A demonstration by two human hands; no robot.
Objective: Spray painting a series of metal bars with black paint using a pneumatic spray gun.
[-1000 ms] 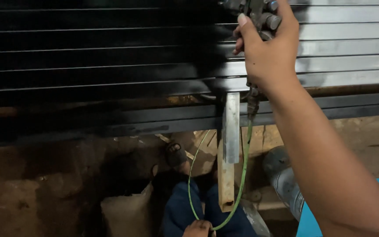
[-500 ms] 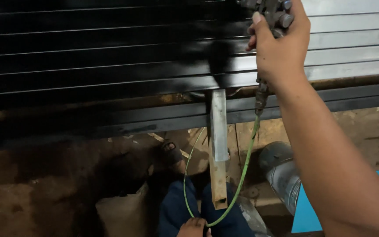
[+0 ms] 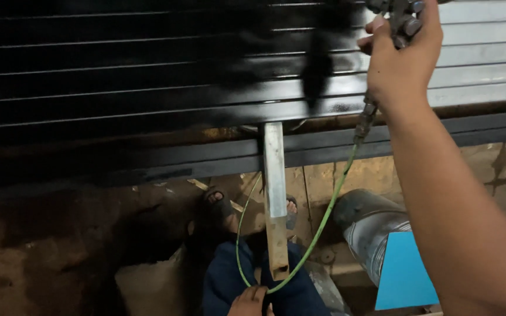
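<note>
I am facing a long slatted metal shutter (image 3: 147, 76) lying across in front of me, propped so its ribbed face is turned up toward my reach; most of it is wearing wet black paint, while the stretch at the far right (image 3: 487, 64) is showing bare grey. A pale metal bar (image 3: 275, 175) is standing under its lower edge, seemingly propping it off the dirt floor (image 3: 42, 251). A grey drum (image 3: 370, 228) is lying on its side near a blue panel (image 3: 402, 272). My right hand (image 3: 402, 64) is wrapping its fingers tight around the spray gun (image 3: 396, 20), holding it high at the edge where black meets grey. The green hose (image 3: 323, 222) is hanging from the gun in a loop, and my left hand (image 3: 252, 301), low by my knees, is pinching it closed-fingered, which is keeping it off the wet paint.
</note>
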